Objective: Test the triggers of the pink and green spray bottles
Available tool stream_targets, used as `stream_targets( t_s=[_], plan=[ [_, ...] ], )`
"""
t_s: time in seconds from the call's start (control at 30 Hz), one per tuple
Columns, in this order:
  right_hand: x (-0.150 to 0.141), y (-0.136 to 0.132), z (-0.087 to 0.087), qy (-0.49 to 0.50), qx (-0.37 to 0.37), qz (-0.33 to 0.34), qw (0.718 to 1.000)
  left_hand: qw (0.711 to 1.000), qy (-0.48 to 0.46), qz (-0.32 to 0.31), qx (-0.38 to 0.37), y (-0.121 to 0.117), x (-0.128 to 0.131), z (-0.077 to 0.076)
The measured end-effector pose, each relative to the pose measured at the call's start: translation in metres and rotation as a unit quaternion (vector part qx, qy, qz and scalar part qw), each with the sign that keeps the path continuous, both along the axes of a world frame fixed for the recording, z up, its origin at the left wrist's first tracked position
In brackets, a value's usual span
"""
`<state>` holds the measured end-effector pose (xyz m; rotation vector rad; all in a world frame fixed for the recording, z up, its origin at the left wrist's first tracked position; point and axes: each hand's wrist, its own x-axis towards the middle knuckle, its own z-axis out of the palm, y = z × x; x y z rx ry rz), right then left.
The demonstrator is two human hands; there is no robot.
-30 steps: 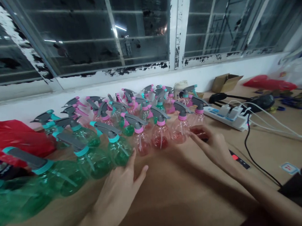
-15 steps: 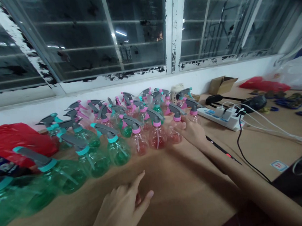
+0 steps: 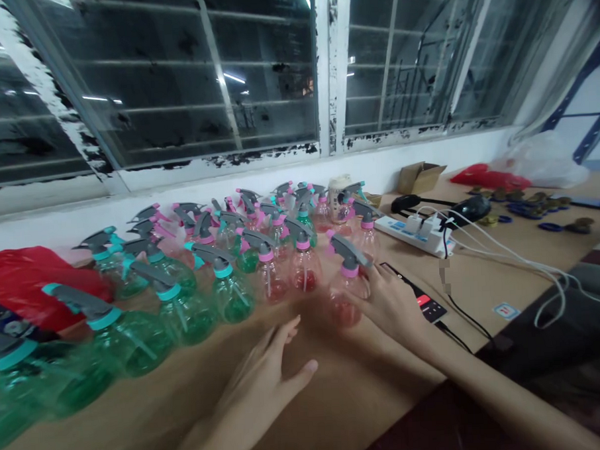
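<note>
My right hand is closed around the side of a pink spray bottle with a grey trigger head and pink collar. The bottle is upright, in front of the others. My left hand is held over the table, thumb and fingers apart, with nothing in it. To its left, green spray bottles with turquoise collars form a front row. Beyond both hands stand two pink spray bottles, one of them close to the held one. Several more green and pink bottles crowd behind.
A phone with a cable lies beside my right hand. Behind it are a white power strip with plugs and cords, and a cardboard box. A red bag sits at the left. Windows line the back wall.
My right hand has drawn the pink spray bottle out of the group, toward me. My left hand has opened a little wider. The view has shifted slightly right.
</note>
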<state>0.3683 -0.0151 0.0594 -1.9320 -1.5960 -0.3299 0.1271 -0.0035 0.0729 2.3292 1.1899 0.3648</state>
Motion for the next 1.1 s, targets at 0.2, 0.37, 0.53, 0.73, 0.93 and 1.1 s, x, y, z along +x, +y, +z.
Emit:
stream_targets(
  t_s=[0.2, 0.37, 0.53, 0.73, 0.93, 1.1],
  plan=[
    [-0.054, -0.038, 0.001, 0.043, 0.017, 0.118, 0.992, 0.997, -0.061, -0.019, -0.031, -0.007, -0.001, -0.024],
    [-0.088, -0.044, 0.006, 0.074, -0.003, 0.246, 0.966, 0.982, -0.180, -0.026, -0.046, -0.013, -0.022, -0.041],
    [-0.099, -0.027, 0.021, 0.189, -0.056, 0.371, 0.907, 0.981, -0.172, -0.050, -0.078, -0.017, -0.044, -0.031],
    [-0.132, -0.004, 0.030, 0.378, -0.062, 0.462, 0.800, 0.982, -0.166, -0.069, -0.061, -0.011, -0.053, -0.027],
    [-0.146, 0.005, 0.015, 0.318, -0.035, 0.430, 0.844, 0.985, -0.154, -0.058, -0.054, -0.006, -0.068, -0.032],
    [-0.140, 0.013, 0.007, 0.328, -0.082, 0.428, 0.838, 0.995, -0.060, -0.076, 0.022, 0.000, -0.093, -0.051]
  ],
)
